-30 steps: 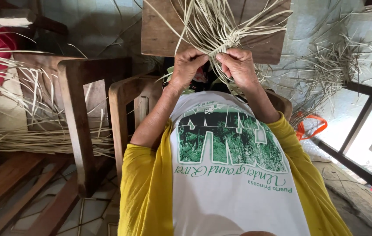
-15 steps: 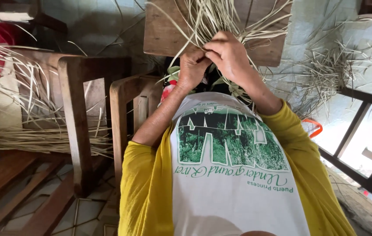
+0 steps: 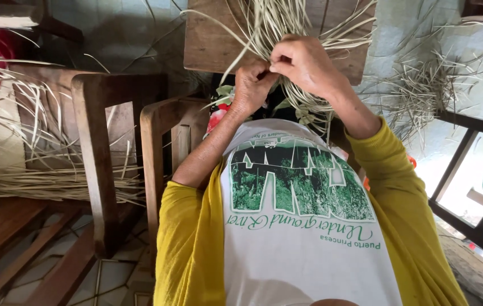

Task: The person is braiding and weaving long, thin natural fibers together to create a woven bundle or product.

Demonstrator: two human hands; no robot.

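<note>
Dry matt straw strips (image 3: 287,22), worn wooden board (image 3: 213,45)

Loose straw strands (image 3: 287,22) fan out over the wooden tabletop (image 3: 207,45) and crowd both hands. A wooden chair arm (image 3: 156,147) blocks the left side. On the right, the floor (image 3: 400,34) with scattered straw is open.

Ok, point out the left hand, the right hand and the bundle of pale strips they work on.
left hand (image 3: 251,85), head view, on the back of the hand.
right hand (image 3: 305,63), head view, on the knuckles.
bundle of pale strips (image 3: 270,22), head view, on the strips fanning above the hands.
</note>
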